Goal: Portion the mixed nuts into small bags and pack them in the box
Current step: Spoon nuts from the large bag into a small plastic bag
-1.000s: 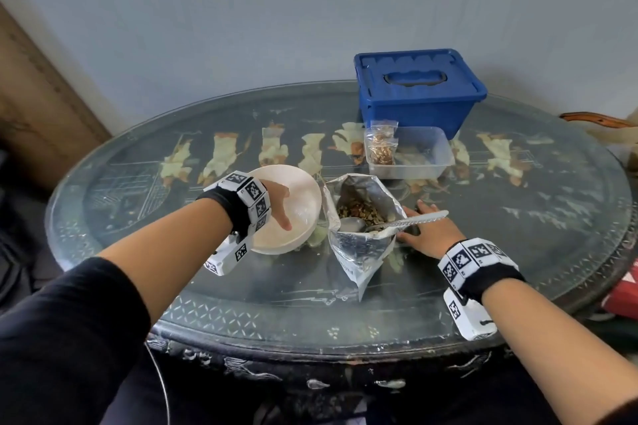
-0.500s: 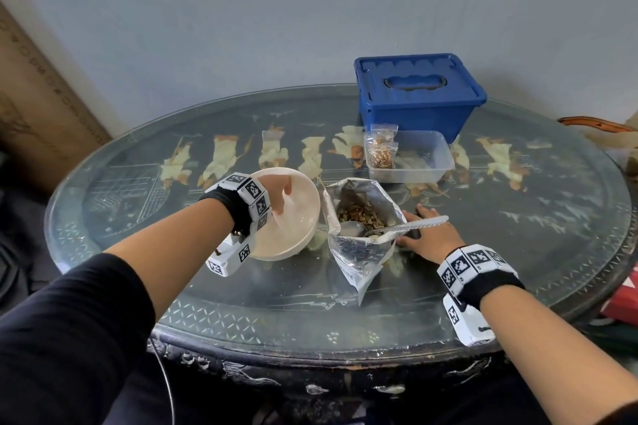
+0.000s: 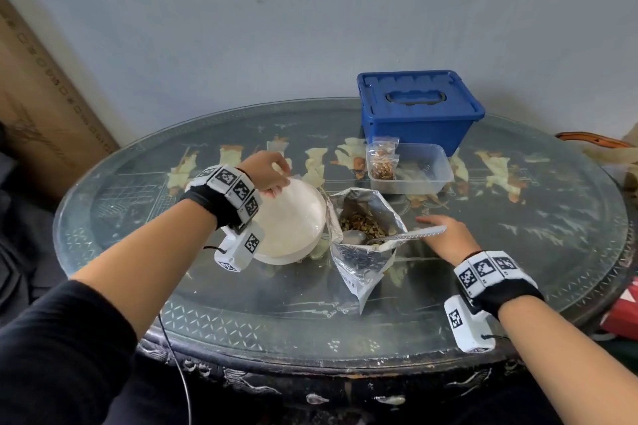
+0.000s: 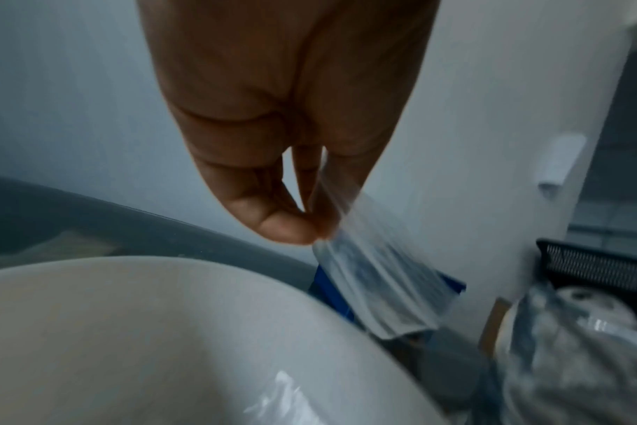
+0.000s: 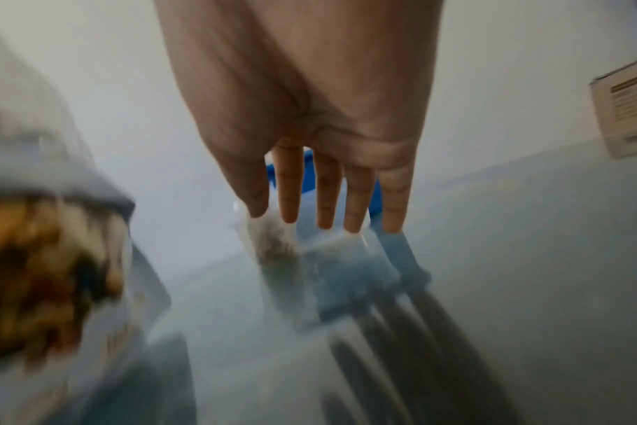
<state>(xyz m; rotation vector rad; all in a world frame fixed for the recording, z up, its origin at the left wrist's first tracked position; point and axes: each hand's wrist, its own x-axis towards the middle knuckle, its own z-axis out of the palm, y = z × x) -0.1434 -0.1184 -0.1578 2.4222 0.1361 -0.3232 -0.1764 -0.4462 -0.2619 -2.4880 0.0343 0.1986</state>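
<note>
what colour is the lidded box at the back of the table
Blue, both the lid and the body of the box; the head view shows it best.

Black long sleeve (image 3: 51, 348) pushed up on the left arm, forearm bare. Left hand (image 3: 267, 171) bare; black fabric wristband (image 3: 210, 205) behind it, wrapped by a row of white square blocks printed with black-and-white fiducial markers (image 3: 233, 183). White boxy camera unit (image 3: 238, 248) hangs under that wrist, same marker print on its sides, thin black cable (image 3: 174, 355) trailing down from it. Right hand (image 3: 445, 238) bare, bare forearm, matching black band (image 3: 507, 297), white marker blocks (image 3: 485, 269) and white camera unit (image 3: 466, 324) with a short black cord at its end.
</note>
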